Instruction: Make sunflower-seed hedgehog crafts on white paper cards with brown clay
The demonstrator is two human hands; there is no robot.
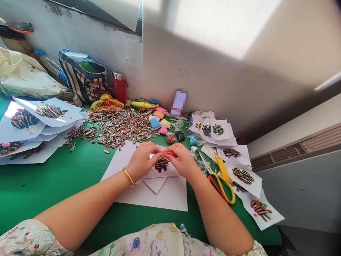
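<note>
Head cam: L hand (pixel 142 160) & R hand (pixel 185 161) are both pinching red lump (pixel 171 153) b/w fingertips, holding it over paper (pixel 170 195) nr seed figure (pixel 161 163), w/ loose seeds (pixel 125 126) lying beyond on table (pixel 66 188) & scissors (pixel 210 169) resting to R.

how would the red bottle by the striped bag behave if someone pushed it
The red bottle would probably tip under a high push, since it stands upright and looks taller than wide. Once down, its rounded sides would likely let it roll.
</note>
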